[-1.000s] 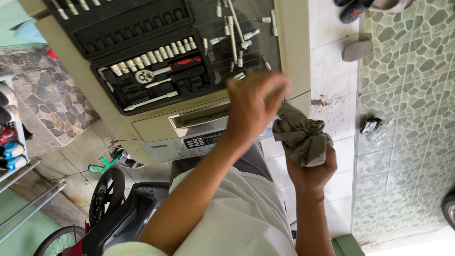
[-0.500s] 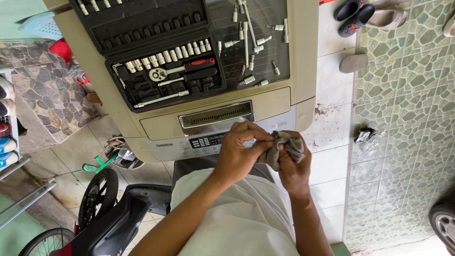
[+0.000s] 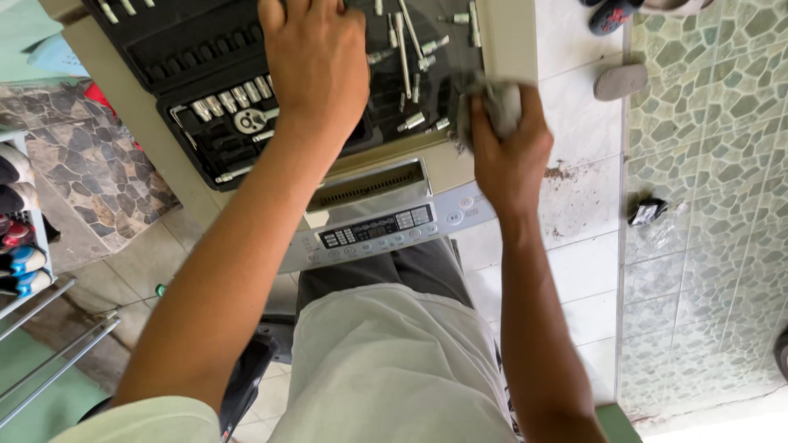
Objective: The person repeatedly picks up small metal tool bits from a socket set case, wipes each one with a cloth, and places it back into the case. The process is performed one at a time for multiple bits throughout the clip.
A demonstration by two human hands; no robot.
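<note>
Clenching a crumpled grey rag (image 3: 492,107), the right hand (image 3: 507,152) presses it onto the dark glass lid (image 3: 460,57) of the beige washing machine (image 3: 513,33), at about two o'clock from the machine's control panel (image 3: 382,230); its forearm runs straight down toward six o'clock. One rag is visible. At eleven o'clock from the panel, the left hand (image 3: 316,61) lies palm down over the open black socket set case (image 3: 189,74); its fingertips pass out of view, so I cannot tell whether they grasp anything. One ratchet head (image 3: 246,121) shows beside its wrist, next to a row of sockets (image 3: 226,98). Several loose bits (image 3: 414,49) lie between the two hands
</note>
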